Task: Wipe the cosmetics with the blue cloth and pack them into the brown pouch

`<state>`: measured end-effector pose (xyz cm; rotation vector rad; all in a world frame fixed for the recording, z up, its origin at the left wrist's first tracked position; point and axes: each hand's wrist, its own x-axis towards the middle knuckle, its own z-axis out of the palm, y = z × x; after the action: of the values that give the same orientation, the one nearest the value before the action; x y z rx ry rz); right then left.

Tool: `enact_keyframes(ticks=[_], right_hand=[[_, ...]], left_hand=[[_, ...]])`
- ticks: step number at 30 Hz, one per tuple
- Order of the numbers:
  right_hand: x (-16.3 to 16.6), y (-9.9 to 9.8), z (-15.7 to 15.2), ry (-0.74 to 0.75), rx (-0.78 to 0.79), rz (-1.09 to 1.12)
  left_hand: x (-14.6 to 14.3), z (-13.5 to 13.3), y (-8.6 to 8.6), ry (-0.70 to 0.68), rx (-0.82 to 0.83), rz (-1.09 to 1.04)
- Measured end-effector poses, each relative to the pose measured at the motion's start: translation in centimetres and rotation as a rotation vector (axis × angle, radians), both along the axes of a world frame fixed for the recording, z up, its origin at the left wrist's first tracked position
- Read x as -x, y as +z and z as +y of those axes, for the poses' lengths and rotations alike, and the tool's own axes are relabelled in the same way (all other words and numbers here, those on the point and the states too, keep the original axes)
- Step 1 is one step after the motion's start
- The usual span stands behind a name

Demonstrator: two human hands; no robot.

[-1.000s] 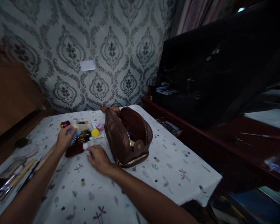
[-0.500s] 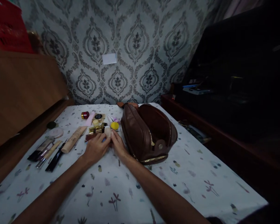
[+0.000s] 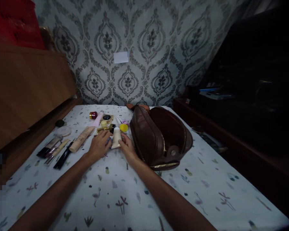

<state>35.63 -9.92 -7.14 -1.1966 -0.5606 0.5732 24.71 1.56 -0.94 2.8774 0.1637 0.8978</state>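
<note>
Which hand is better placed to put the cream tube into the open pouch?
Probably the right hand: it touches the cream tube and lies beside the open brown pouch. The left hand sits on the tube's far side, away from it.

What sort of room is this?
Probably a room in a home, perhaps a bedroom: patterned wallpaper, a printed tablecloth, and makeup laid out beside a brown pouch.

A second ago the left hand (image 3: 100,146) gripped among the cosmetics (image 3: 105,123) and the right hand (image 3: 128,149) lay flat on the bench (image 3: 183,192). Both have since drawn together at the brown pouch's (image 3: 159,138) 9 o'clock. A pale cream tube (image 3: 116,138) now lies between their fingers, its length more exposed than half a second ago.
</note>
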Motion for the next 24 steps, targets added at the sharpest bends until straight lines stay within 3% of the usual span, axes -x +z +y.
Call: enact_keyframes(ticks=[7,10,16,24], right_hand=[[0.3,0.5,-0.1,0.036,-0.030,-0.016],[0.3,0.7,-0.1,0.123,-0.056,-0.076],[0.3,1.2,-0.6,0.288,-0.090,-0.133],[0.9,2.3,-1.5,0.391,-0.126,-0.069]], left_hand=[[0.0,0.2,0.3,-0.077,0.190,-0.093],[0.0,-0.4,0.4,-0.122,0.204,-0.104],[-0.1,0.5,0.3,0.010,0.217,-0.134],[0.3,2.0,1.7,-0.067,0.385,-0.087]])
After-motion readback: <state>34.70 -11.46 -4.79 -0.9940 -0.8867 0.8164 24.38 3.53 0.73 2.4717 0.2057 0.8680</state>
